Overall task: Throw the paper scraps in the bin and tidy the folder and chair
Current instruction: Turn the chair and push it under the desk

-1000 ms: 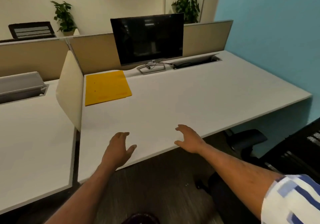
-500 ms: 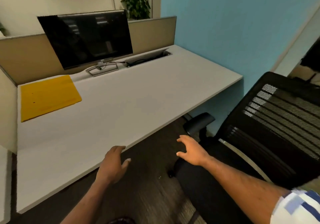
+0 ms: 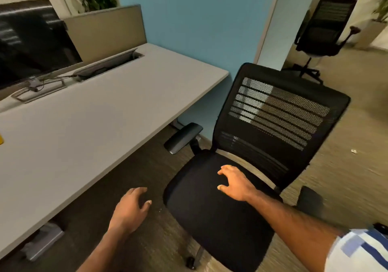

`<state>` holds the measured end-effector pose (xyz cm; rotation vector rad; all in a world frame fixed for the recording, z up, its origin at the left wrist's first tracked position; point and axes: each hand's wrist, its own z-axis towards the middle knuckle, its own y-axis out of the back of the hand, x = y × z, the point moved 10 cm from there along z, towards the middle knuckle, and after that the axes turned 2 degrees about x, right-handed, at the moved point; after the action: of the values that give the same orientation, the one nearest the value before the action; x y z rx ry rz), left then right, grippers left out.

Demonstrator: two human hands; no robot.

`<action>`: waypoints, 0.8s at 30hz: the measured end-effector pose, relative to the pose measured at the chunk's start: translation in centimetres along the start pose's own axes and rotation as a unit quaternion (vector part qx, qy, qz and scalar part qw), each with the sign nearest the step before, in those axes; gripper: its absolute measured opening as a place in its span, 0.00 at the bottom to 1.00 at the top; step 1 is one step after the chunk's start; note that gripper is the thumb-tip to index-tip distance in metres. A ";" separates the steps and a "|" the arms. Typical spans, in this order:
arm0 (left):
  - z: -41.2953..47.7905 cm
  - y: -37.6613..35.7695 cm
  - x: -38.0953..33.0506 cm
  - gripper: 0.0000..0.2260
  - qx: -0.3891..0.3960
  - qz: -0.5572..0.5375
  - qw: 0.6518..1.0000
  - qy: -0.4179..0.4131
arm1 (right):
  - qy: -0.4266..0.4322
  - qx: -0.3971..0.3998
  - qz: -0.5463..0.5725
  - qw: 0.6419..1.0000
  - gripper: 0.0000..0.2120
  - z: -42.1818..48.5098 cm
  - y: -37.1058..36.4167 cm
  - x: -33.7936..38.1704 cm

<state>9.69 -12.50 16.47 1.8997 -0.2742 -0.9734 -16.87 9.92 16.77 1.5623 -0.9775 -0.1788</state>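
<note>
Beside desk [image 3: 88,124], open right hand [image 3: 235,182] over mesh office chair [image 3: 210,198]; open left hand [image 3: 131,207] empty. Risk: castors rolling, armrest striking desk edge.

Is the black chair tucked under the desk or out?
Out: the chair stands clear of the desk, seat fully visible on open floor.

No text, label or number can be read anywhere.
</note>
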 end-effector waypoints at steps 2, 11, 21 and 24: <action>0.3 -2.2 -2.7 0.22 0.013 0.002 1.000 -0.009 | -0.012 -0.005 -0.008 1.000 0.27 -0.8 0.8 -3.1; 1.9 -13.3 -15.6 0.24 0.084 0.016 0.994 -0.069 | -0.051 -0.081 -0.062 0.994 0.27 -3.2 8.9 -15.7; 5.7 -21.7 -32.3 0.28 0.117 0.025 0.981 -0.151 | -0.050 -0.226 -0.181 0.956 0.27 -1.5 25.5 -23.1; 5.9 -24.7 -36.1 0.30 0.135 0.026 0.979 -0.151 | -0.055 -0.247 -0.206 0.945 0.28 -1.0 28.5 -24.8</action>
<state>-23.37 16.53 13.15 1.9705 -0.6611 -1.2400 -45.51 29.28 31.95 1.2746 -0.6111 -0.7555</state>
